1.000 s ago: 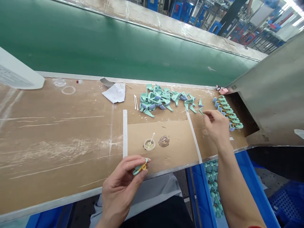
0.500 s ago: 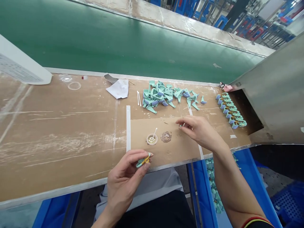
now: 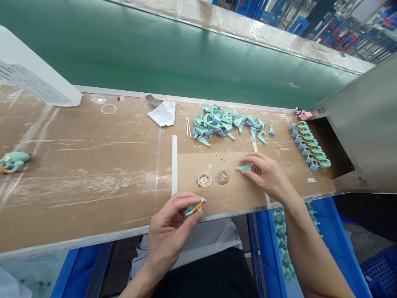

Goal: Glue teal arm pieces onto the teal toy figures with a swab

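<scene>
**Right hand [image 3: 263, 174] shifted left, toward small cup [image 3: 204, 179]**

I note its fingers closed on a small teal plastic piece [image 3: 244, 167], which rests on the cardboard sheet [image 3: 235, 194] just right of that cup. From here I see the left hand [image 3: 170, 223] pinching a teal-and-yellow plastic part [image 3: 194, 208] above the sheet's near edge.

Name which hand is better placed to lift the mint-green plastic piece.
Right hand, probably: its fingers touch the mint-green plastic piece, while the left hand holds a green part with a yellow loop.
</scene>
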### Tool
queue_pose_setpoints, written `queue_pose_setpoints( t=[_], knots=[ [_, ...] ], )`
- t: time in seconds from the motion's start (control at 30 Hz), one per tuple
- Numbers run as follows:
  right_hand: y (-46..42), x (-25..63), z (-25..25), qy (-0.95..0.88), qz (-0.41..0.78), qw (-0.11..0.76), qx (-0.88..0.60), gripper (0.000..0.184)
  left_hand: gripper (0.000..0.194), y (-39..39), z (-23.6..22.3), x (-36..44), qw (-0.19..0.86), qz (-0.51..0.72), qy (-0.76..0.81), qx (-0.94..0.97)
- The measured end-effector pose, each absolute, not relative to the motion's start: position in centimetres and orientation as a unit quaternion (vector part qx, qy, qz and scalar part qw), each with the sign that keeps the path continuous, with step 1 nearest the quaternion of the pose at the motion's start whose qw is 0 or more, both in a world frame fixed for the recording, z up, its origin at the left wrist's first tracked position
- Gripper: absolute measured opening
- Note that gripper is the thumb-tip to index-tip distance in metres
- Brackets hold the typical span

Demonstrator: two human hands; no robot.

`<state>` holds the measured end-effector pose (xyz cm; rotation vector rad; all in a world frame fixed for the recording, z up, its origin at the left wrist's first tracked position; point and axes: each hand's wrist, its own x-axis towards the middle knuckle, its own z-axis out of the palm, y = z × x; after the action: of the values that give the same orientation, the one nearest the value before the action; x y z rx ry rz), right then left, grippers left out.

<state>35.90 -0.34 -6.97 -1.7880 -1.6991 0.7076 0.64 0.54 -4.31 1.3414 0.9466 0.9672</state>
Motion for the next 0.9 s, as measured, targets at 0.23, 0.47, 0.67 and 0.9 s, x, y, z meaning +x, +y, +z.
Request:
queue_pose_setpoints(
  t=[0.23,0.47,0.67,0.9],
  knots=[
    [-0.5,35.0,-6.9,-0.652,0.228,0.208,-0.692,0.014,0.014,0.1,-4.4,0.8,0.586,0.413,0.419,0.557],
    [-1.6,33.1,-6.7,-0.611,0.160,0.228,-0.741,0.023,0.014,-0.8,-3.2,1.7,0.628,0.401,0.465,0.477],
    [-5.6,26.0,-4.3,-0.304,0.573,0.473,-0.597,0.037,0.011,-0.9,-2.6,2.4,0.599,0.398,0.481,0.500],
    [-6.6,20.9,-3.9,-0.148,0.696,0.520,-0.472,0.040,0.011,-1.2,-3.0,2.2,0.557,0.396,0.484,0.546]
  ],
)
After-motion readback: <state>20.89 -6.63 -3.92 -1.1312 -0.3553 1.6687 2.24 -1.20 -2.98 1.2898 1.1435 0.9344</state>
